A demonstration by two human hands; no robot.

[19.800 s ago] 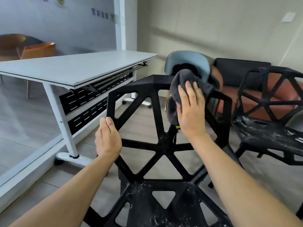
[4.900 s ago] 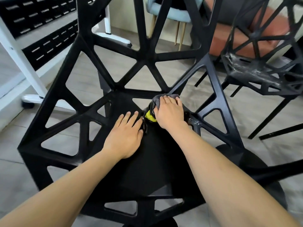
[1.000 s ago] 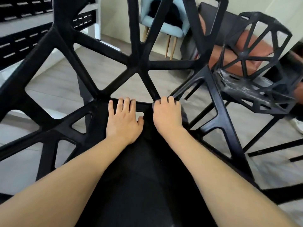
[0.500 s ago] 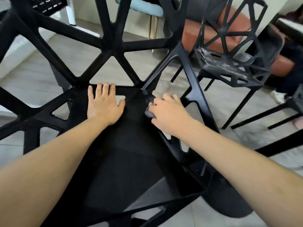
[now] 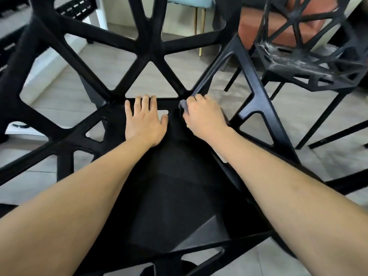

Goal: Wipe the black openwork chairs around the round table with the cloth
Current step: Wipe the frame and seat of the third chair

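A black openwork chair (image 5: 171,200) fills the view below me, its seat dark and its back struts rising ahead. My left hand (image 5: 144,121) lies flat on the seat near the back joint, fingers straight. My right hand (image 5: 203,115) grips a dark grey cloth (image 5: 183,106) and presses it against the seat where the right strut meets the back. Most of the cloth is hidden under that hand. A second black openwork chair (image 5: 306,62) stands at the upper right, its seat streaked with pale dust.
A light blue chair with gold legs (image 5: 196,18) and an orange-brown sofa (image 5: 256,28) stand behind the chair back. A white table leg and foot (image 5: 59,48) are at the upper left. Thin black chair legs (image 5: 336,134) cross the grey tiled floor at right.
My right hand with the cloth has moved from the seat's right edge up to the back corner by the strut. The left hand stays flat on the seat.
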